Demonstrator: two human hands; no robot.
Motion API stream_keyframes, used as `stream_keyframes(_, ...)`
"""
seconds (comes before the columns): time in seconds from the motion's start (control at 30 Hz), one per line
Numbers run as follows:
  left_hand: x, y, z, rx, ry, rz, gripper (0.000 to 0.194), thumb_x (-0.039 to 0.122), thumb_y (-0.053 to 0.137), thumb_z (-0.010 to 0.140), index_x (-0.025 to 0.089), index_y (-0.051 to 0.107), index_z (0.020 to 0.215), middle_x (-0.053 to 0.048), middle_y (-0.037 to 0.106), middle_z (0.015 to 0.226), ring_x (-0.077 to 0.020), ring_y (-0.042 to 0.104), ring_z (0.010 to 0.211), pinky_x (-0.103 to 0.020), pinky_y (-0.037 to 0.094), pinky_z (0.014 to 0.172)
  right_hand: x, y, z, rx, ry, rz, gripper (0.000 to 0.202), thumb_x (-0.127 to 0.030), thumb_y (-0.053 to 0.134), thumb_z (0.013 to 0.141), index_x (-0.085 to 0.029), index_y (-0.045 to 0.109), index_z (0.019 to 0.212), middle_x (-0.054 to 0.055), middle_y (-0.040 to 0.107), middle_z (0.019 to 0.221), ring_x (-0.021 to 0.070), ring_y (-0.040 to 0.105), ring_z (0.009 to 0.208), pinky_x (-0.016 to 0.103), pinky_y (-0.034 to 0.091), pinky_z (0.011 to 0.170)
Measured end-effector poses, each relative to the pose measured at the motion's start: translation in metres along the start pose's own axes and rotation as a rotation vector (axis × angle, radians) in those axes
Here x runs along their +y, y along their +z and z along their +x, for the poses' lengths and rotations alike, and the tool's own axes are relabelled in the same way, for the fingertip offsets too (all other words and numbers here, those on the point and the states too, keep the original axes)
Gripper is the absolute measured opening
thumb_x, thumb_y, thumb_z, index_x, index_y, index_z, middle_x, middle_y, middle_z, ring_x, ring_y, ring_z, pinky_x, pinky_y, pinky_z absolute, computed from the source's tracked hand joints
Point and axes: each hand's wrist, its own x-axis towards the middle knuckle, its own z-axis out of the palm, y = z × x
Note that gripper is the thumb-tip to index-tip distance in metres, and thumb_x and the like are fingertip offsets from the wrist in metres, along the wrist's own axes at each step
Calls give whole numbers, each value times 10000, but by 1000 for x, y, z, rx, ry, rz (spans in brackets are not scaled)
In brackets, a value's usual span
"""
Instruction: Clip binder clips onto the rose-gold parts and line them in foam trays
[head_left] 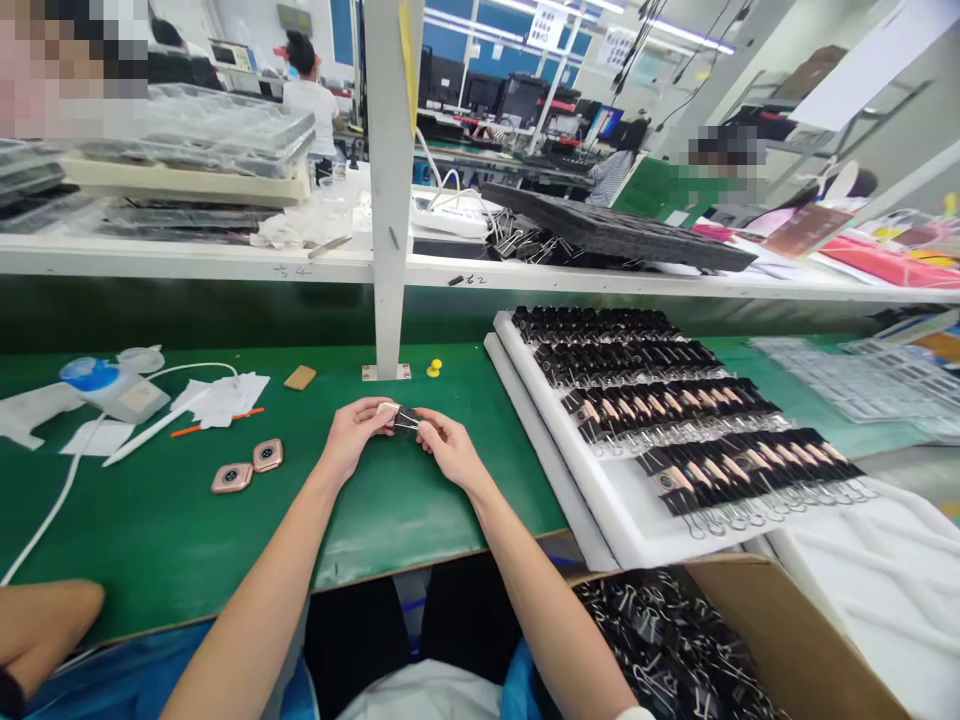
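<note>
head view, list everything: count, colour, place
Bench: 1, green, foreground
Held piece: 1, pinkish, centre
Held clip: 1, black, centre
Loose pieces: 2, pinkish, left
Papers: several, white, left
Bottle: 1, blue-topped, left
Block: 1, tan, left
Post: 1, white, centre
Pin: 1, yellow, centre
Foam stack: 1, white, right
Clipped pieces: 4 rows, mostly black, right
Carton: 1, brown, lower right
Loose clips: many, black, in carton
Shelf: 1, white, rear
People: several, mixed clothing, background
Hands: 2, bare, centre

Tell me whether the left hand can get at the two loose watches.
Likely yes: only bare table separates the left hand from the two watches, though it holds another watch.
</note>
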Motion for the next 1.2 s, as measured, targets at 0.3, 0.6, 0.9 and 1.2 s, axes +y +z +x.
stream_keyframes(0.3, 0, -2, 2, 21, 36, 7, 555, 484, 905, 656, 132, 756, 1058, -110, 780, 954, -191, 703, 738, -289, 547, 656, -27, -22, -102, 23, 111, -65, 425, -492, 625, 922, -194, 670, 1222, 56, 731, 910, 183, 671, 768, 332, 555, 767)
stream_keyframes(0.6, 2, 8, -3, 15, 4, -37, 527, 446, 874, 706, 188, 678, 1123, -41, 717, 963, -193, 722, 705, -307, 585, 641, 37, -153, -318, 1027, 622, -833, 374, -602, 584, 846, -243, 684, 808, 88, 741, 762, 301, 671, 759, 377, 526, 707)
stream_keyframes(0.9, 5, 10, -7, -10, 31, -4, 486, 454, 835, 759, 188, 660, 1126, -32, 654, 908, -179, 690, 589, -221, 430, 386, 137, -140, -339, 166, 778, -898, 399, -324, 556, 743, -177, 768, 1047, 192, 731, 1230, 331, 666, 1205, 370, 514, 1037)
stream_keyframes(1.2, 8, 11, -7, -10, 29, 36, 506, 476, 851, 736, 175, 671, 1101, -41, 671, 887, -157, 661, 590, -200, 345, 395, 133, -146, -345, 0, 639, -958, 358, -244, 578, 772, -210, 787, 1060, 150, 768, 1157, 296, 698, 1138, 334, 511, 1037)
